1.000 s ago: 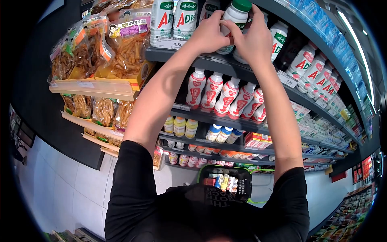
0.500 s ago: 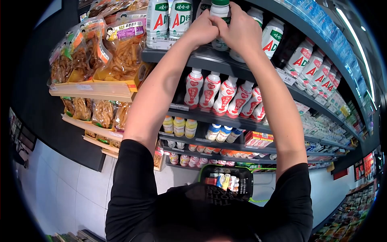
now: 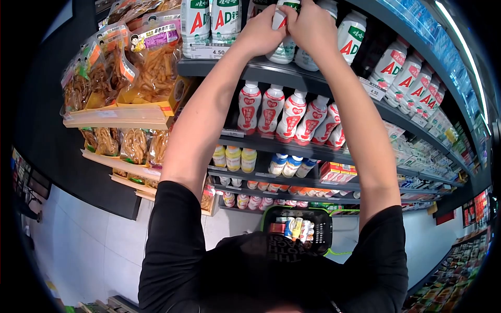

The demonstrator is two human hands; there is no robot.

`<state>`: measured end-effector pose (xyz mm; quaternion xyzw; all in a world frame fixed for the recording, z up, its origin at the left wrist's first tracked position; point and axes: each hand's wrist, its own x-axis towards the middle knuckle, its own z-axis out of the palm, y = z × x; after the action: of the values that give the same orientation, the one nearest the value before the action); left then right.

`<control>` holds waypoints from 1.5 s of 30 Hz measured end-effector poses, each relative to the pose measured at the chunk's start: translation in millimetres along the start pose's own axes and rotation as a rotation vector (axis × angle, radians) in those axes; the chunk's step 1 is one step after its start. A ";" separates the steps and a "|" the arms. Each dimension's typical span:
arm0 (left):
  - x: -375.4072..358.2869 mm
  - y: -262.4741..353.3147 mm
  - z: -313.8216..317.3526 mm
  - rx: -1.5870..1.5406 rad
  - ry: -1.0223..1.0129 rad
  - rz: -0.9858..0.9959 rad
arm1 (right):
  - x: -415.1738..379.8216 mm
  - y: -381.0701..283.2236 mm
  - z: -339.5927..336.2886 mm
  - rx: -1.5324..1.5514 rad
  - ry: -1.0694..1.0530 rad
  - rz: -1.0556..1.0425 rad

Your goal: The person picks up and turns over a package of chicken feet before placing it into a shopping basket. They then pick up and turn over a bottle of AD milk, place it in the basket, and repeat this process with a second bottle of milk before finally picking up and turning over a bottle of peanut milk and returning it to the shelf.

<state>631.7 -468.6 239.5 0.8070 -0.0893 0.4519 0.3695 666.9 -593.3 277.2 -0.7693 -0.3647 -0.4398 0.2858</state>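
Both arms reach up to a shelf of white bottles with green labels. Between my hands stands one such bottle (image 3: 284,43), its top cut by the frame edge. My left hand (image 3: 262,32) is closed on its left side, fingers curled toward it. My right hand (image 3: 312,27) wraps the upper right side of the same bottle. Similar bottles flank it: a pair at left (image 3: 226,22) behind a price tag reading 4.50, and one at right (image 3: 352,37). The bottle's cap is out of sight.
White-and-red bottles (image 3: 270,110) line the shelf below. Bagged snacks (image 3: 155,68) fill a wooden rack at left. A black basket (image 3: 324,229) with green trim holds several items near the floor. More bottles (image 3: 391,67) stand farther right, below blue packs.
The view has shifted slightly. The held bottle now tilts and more of its red lettering shows. My left hand has moved up slightly, and both hands remain at the bottle.
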 end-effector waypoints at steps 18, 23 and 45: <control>-32.2 12.5 13.0 0.336 0.175 0.135 | -161.0 -0.4 -5.9 0.448 0.202 -0.144; -29.5 19.8 12.0 0.300 0.113 0.060 | -286.4 17.0 2.9 0.549 -0.036 0.131; -274.7 -0.2 122.8 -0.139 -0.025 0.302 | -840.3 67.5 -149.9 -0.100 -1.610 1.517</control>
<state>555.1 -603.8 -18.3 0.7624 -0.2452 0.4851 0.3510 359.9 -1006.1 -407.2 -0.8650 0.1404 0.4641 0.1290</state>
